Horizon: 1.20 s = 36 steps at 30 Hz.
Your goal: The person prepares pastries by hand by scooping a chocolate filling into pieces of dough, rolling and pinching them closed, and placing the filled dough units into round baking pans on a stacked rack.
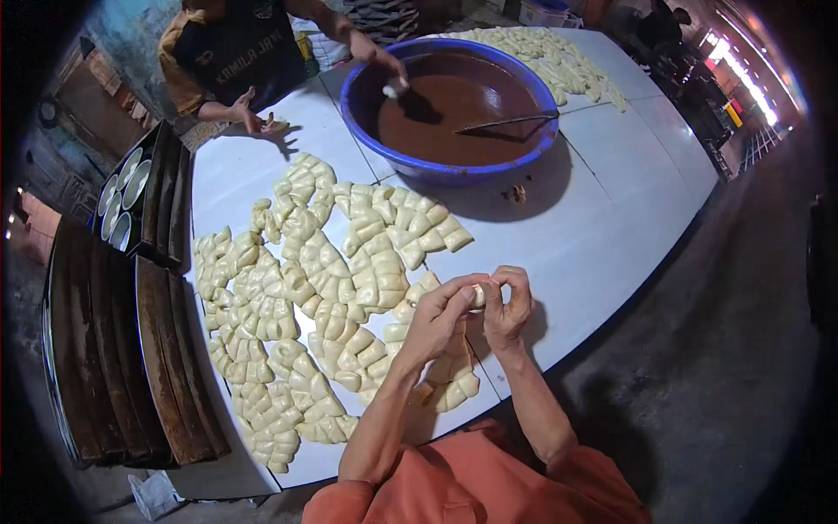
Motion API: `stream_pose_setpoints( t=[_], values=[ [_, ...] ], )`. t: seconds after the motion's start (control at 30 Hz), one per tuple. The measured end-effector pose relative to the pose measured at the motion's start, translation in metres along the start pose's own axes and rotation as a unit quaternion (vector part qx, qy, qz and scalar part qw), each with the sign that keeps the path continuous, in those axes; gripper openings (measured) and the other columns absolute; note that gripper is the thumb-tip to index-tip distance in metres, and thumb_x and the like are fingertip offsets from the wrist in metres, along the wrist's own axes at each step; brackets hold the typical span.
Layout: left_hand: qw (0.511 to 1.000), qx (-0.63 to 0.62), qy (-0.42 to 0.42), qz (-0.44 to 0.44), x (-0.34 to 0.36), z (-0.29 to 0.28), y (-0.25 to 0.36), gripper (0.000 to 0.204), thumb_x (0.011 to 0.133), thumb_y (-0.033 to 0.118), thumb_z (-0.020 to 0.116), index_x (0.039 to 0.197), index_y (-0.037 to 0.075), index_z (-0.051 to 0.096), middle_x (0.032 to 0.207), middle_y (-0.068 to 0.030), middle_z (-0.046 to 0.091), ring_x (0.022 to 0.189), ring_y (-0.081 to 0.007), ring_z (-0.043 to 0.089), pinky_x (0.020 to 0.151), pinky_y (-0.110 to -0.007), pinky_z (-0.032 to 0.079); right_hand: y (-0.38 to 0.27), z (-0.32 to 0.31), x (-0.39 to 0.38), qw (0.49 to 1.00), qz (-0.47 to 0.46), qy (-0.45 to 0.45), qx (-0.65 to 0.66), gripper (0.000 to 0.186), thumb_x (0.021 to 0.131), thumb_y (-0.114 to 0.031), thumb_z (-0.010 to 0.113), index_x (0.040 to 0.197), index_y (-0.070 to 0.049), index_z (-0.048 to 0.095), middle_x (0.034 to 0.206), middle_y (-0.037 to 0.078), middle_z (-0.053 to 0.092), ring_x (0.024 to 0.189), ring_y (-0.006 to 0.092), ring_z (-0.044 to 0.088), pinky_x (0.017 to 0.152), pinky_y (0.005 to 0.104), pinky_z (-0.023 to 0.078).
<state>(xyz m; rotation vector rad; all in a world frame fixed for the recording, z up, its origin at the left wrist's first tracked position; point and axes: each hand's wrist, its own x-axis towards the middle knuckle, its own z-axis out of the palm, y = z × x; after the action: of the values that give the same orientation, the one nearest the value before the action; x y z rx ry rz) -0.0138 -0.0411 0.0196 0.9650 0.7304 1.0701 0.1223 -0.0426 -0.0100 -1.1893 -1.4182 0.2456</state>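
Observation:
At the lower middle of the view, my left hand (pixel 443 314) and my right hand (pixel 509 306) meet with fingers curled around one small piece of pale dough (pixel 477 297). Beneath and to the left of them, many cut pieces of pale dough (pixel 312 266) lie bunched in flat clusters on the white table (pixel 624 179). Above my hands sits a large blue basin (pixel 393 157) of brown, thick-looking filling (pixel 471 105), with a dark stick resting across its right side. A small brown scrap (pixel 515 196) lies just below the basin.
Across the table a co-worker (pixel 236 61) holds a small white piece over the basin, the other hand at the table. Stacked dark baking trays (pixel 113 349) and a tray of round tins (pixel 122 196) line the left edge. More dough (pixel 576 65) lies at the back right.

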Motion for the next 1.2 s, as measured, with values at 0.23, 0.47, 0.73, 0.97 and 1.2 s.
stream_pose_setpoints(
  t=[0.23,0.47,0.73,0.97,1.2],
  values=[
    [0.994,0.024,0.068,-0.084,0.001,-0.006,-0.029,0.024,0.093,0.019,0.066,0.103,-0.003,0.070,0.082,0.0008,0.067,0.072,-0.0059,0.059,0.064,-0.021,0.048,-0.014,-0.033,0.006,0.962,0.196,-0.188,-0.026,0.023,0.088,-0.014,0.071,0.105,-0.001,0.063,0.100,0.012,0.066,0.076,0.0235,0.062,0.067,0.0333,0.051],
    [0.904,0.412,0.095,-0.055,-0.003,0.016,-0.014,0.040,0.100,0.035,0.049,0.110,0.000,0.067,0.082,-0.0200,0.069,0.082,-0.0322,0.070,0.070,-0.040,0.052,0.001,-0.073,-0.024,0.926,0.215,-0.303,-0.071,0.022,0.086,-0.017,0.071,0.105,-0.006,0.069,0.101,0.009,0.069,0.094,0.0272,0.067,0.078,0.0353,0.053],
    [0.812,0.578,-0.066,-0.034,-0.011,0.012,-0.028,0.028,0.092,0.024,0.059,0.117,0.015,0.066,0.099,-0.0125,0.065,0.082,-0.0340,0.067,0.069,-0.044,0.053,0.022,-0.038,0.024,0.937,0.198,-0.244,-0.152,0.026,0.088,-0.023,0.066,0.109,-0.007,0.068,0.101,0.011,0.067,0.092,0.0319,0.066,0.079,0.0395,0.052],
    [0.792,0.607,0.058,0.021,0.030,-0.021,-0.010,0.032,0.090,0.018,0.058,0.120,0.008,0.062,0.108,-0.0115,0.066,0.094,-0.0318,0.065,0.078,-0.042,0.051,0.078,0.043,0.060,0.931,-0.047,-0.301,-0.200,0.049,0.081,-0.019,0.070,0.128,-0.011,0.056,0.132,0.013,0.050,0.108,0.0338,0.060,0.089,0.0412,0.051],
    [0.617,0.773,0.042,0.142,0.080,-0.063,-0.039,0.055,0.085,0.018,0.062,0.137,0.005,0.046,0.142,-0.0099,0.047,0.137,-0.0296,0.037,0.107,-0.064,0.026,0.090,0.012,0.037,0.941,0.272,-0.201,0.010,0.024,0.083,-0.008,0.066,0.106,-0.006,0.069,0.084,0.007,0.069,0.069,0.0170,0.064,0.066,0.0277,0.051]
  ],
)
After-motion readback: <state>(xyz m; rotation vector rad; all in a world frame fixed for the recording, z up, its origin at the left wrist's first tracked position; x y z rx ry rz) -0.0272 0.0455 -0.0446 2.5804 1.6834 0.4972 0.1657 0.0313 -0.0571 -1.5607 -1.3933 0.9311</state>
